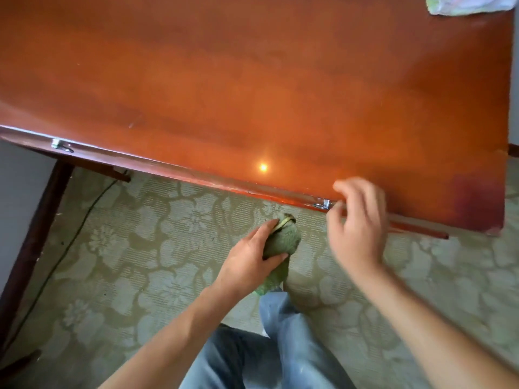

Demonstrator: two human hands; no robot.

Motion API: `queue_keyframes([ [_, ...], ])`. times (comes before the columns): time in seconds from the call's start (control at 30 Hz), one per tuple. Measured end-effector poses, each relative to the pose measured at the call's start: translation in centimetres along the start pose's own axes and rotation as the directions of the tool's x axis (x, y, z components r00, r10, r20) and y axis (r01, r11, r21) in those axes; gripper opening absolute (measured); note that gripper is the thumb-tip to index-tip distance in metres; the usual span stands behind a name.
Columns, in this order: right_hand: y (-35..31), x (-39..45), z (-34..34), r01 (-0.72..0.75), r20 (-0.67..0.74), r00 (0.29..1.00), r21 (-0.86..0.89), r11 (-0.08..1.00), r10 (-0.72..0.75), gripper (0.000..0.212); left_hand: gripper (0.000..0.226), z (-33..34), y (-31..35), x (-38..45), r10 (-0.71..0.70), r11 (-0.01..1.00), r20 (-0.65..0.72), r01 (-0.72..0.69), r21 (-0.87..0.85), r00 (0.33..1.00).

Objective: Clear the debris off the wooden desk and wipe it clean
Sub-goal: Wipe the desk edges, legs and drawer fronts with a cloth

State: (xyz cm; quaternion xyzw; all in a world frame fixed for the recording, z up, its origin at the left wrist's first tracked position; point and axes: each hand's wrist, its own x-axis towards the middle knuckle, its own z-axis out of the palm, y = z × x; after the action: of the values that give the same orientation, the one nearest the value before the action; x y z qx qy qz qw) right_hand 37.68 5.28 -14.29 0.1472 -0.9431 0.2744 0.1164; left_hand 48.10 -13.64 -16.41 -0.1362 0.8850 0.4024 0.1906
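two bare forearms reach out over jeans (280,355) and a floral carpet (134,248). left hand (250,262) holds a bunched green cloth (280,242) below the table (252,80) edge, its grip curled round it. right hand (358,220), blurred, hovers at the near edge, fingers loosely bent, holding nothing. a pale rag (469,4) lies on the far right corner.
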Motion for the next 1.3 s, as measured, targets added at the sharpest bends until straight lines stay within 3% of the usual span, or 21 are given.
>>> queue_keyframes([
  [0.07,-3.1,-6.4,0.1,-0.186,0.134,0.977,0.142,0.972,0.168,0.034,0.078,-0.9,0.3,0.0,0.07,0.997,0.041,-0.068,-0.045,0.997],
  [0.1,-4.3,-8.1,0.3,-0.402,0.285,0.903,0.299,0.866,0.321,0.045,0.078,-1.4,0.4,0.0,0.116,0.989,0.102,-0.105,-0.106,0.988],
  [0.13,-5.2,-9.0,0.7,-0.635,0.477,0.766,0.454,0.625,0.431,0.059,0.078,-2.1,0.4,0.1,0.16,0.973,0.192,-0.123,-0.193,0.968],
  [0.17,-5.7,-9.4,1.3,-0.786,0.641,0.613,0.556,0.272,0.462,0.068,0.078,-2.8,0.5,0.2,0.197,0.953,0.293,-0.113,-0.28,0.936],
  [0.2,-5.9,-9.2,1.8,-0.81,0.745,0.513,0.585,-0.047,0.425,0.067,0.076,-3.5,0.4,0.3,0.237,0.941,0.378,-0.114,-0.319,0.895],
  [0.23,-6.2,-8.8,2.2,-0.781,0.767,0.493,0.598,-0.179,0.411,0.06,0.072,-4.3,0.2,0.7,0.283,0.943,0.402,-0.178,-0.28,0.871],
  [0.27,-6.4,-8.5,2.6,-0.764,0.748,0.493,0.617,-0.191,0.444,0.05,0.066,-5.2,-0.2,1.2,0.346,0.938,0.342,-0.314,-0.146,0.874],
  [0.3,-6.7,-8.2,3.0,-0.751,0.694,0.498,0.645,-0.141,0.52,0.042,0.058,-6.1,-0.7,2.0,0.428,0.897,0.216,-0.442,0.02,0.878],
  [0.37,-6.9,-8.1,3.6,-0.724,0.526,0.498,0.69,-0.004,0.689,0.031,0.045,-8.4,-1.8,3.9,0.627,0.743,0.003,-0.599,0.299,0.779],
  [0.43,-6.3,-8.5,3.9,-0.695,0.271,0.498,0.692,0.192,0.824,0.025,0.039,-10.8,-2.6,6.5,0.754,0.594,-0.046,-0.649,0.475,0.656],
  [0.47,-5.8,-8.6,3.9,-0.669,0.13,0.494,0.689,0.279,0.86,0.023,0.04,-12.1,-2.8,7.9,0.777,0.534,-0.026,-0.636,0.557,0.629],
  [0.57,-3.1,-7.1,3.6,-0.561,-0.217,0.454,0.684,0.467,0.864,0.037,0.049,-15.1,-3.4,11.5,0.724,0.453,0.055,-0.534,0.714,0.688],
  [0.77,-1.0,-1.4,9.5,-0.297,-0.585,0.313,0.688,0.662,0.749,0.062,0.064,-14.6,-4.7,12.6,0.664,0.401,0.112,-0.478,0.782,0.74],
  [0.8,-2.1,-1.7,11.0,-0.266,-0.657,0.341,0.618,0.74,0.672,0.058,0.066,-14.5,-4.7,12.7,0.657,0.406,0.109,-0.472,0.782,0.746],
  [0.87,-4.3,-2.5,14.3,-0.172,-0.781,0.468,0.379,0.909,0.414,0.052,0.068,-14.5,-4.7,13.1,0.65,0.411,0.115,-0.475,0.778,0.751],
  [0.93,-5.9,-2.9,17.9,-0.004,-0.808,0.583,0.103,0.995,0.086,0.051,0.069,-14.5,-4.7,13.4,0.667,0.442,0.104,-0.505,0.742,0.738],
  [1.0,-7.3,-2.9,21.8,0.163,-0.731,0.655,-0.107,0.981,-0.189,0.045,0.071,-14.7,-4.6,13.6,0.687,0.499,0.095,-0.562,0.66,0.721],
  [1.03,-8.1,-3.1,23.6,0.238,-0.669,0.673,-0.207,0.949,-0.315,0.037,0.071,-14.8,-4.5,13.6,0.704,0.522,0.075,-0.585,0.621,0.707],
  [1.1,-8.7,-3.5,25.7,0.336,-0.572,0.641,-0.39,0.857,-0.511,0.028,0.069,-15.0,-4.6,13.5,0.731,0.55,0.009,-0.597,0.584,0.682],
  [1.17,-7.0,-3.7,25.2,0.258,-0.602,0.621,-0.448,0.856,-0.502,0.03,0.068,-14.7,-4.9,13.2,0.734,0.547,-0.022,-0.573,0.611,0.678],
  [1.3,-2.6,-3.3,20.5,-0.152,-0.831,0.552,-0.179,0.972,-0.067,0.066,0.061,-14.5,-5.1,12.7,0.739,0.492,-0.048,-0.49,0.72,0.672],
])
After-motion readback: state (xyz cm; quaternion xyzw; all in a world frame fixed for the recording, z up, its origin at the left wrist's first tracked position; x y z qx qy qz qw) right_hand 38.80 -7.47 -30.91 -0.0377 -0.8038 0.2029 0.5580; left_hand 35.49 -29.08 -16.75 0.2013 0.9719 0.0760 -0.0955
